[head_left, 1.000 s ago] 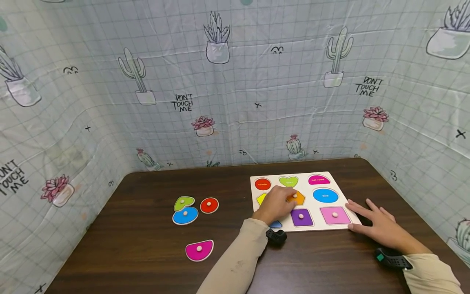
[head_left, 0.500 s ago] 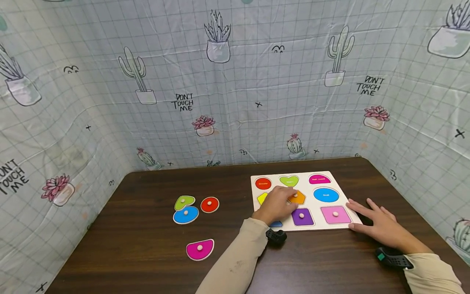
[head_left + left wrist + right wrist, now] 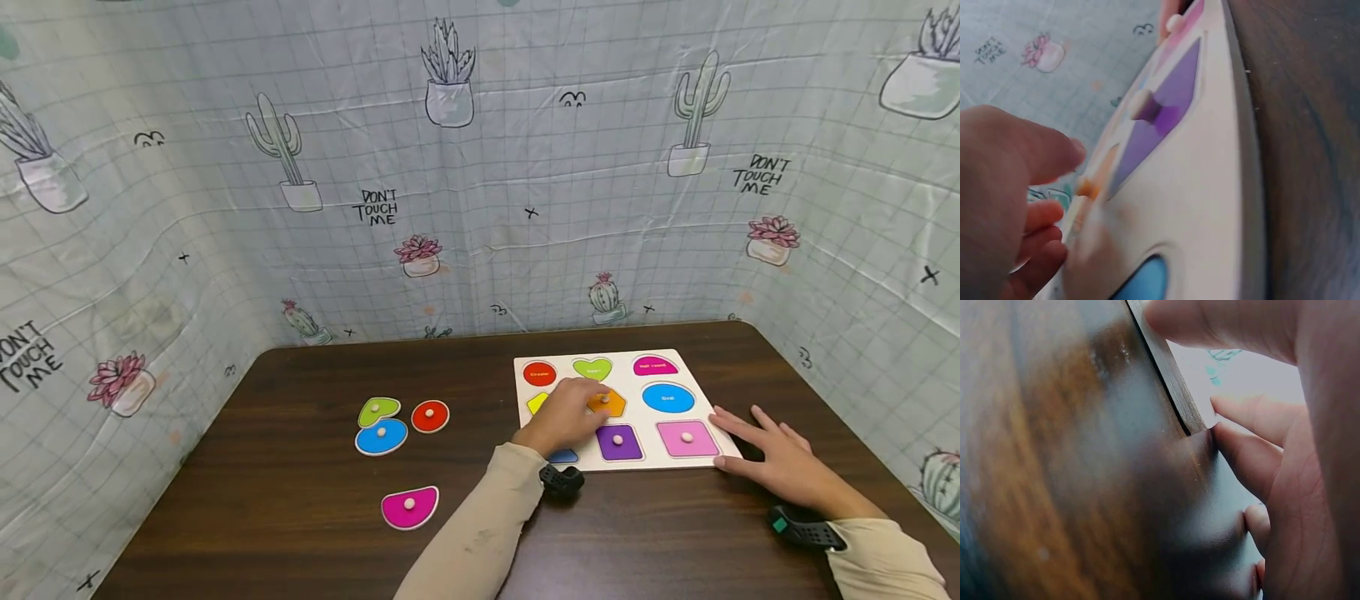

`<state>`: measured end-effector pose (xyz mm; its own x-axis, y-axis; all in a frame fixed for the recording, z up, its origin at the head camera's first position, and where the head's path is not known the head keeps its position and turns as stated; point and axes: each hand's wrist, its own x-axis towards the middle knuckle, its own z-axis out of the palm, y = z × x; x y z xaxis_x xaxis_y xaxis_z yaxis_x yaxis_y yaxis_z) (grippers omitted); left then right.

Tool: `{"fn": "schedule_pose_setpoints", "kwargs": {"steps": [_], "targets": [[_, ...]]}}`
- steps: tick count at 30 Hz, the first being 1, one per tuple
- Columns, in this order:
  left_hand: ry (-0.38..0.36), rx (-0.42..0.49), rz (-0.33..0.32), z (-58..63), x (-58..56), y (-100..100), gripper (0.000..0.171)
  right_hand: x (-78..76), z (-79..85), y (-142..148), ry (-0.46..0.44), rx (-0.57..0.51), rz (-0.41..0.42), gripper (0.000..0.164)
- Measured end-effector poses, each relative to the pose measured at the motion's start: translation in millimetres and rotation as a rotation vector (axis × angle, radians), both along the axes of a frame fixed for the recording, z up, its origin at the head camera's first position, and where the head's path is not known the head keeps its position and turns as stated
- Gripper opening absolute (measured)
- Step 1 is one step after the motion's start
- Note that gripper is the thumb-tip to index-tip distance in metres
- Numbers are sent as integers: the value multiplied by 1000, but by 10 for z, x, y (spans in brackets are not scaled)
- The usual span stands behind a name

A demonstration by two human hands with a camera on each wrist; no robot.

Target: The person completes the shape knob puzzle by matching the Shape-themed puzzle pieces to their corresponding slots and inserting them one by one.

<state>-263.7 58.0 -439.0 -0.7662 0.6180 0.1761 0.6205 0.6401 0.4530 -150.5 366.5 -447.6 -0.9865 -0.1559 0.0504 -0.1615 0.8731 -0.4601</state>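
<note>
A white shape puzzle board lies at the table's right. My left hand is over its left half, thumb and fingers spread on either side of the knob of an orange angular piece, with a gap showing around that knob. Purple and pink knobbed pieces sit in the near row. A yellow shape and a blue shape are partly hidden by this hand. My right hand rests at the board's right edge, fingers extended, thumb at the near corner.
Four recesses without knobs show printed words, among them the red circle and blue oval. At left on the table lie loose knobbed pieces: a green heart, blue oval, red circle and magenta half-round.
The view has shifted slightly, so everything sits a few pixels to the right. Both hands keep nearly the same place on the board, and the pieces have not moved.
</note>
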Motion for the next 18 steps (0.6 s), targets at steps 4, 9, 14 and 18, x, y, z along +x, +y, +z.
{"fn": "schedule_pose_setpoints", "kwargs": {"steps": [4,9,14,18], "targets": [[2,102,-22,55,-7,-146,32,-13,-22,-4,3,2,2,73],[64,108,-46,106,28,-420,26,-22,-34,4,-2,4,8,73],[126,66,-46,155,98,-703,24,-36,-25,14,0,15,12,73],[147,55,-30,184,162,-902,22,-35,-37,15,-1,23,15,73]]}}
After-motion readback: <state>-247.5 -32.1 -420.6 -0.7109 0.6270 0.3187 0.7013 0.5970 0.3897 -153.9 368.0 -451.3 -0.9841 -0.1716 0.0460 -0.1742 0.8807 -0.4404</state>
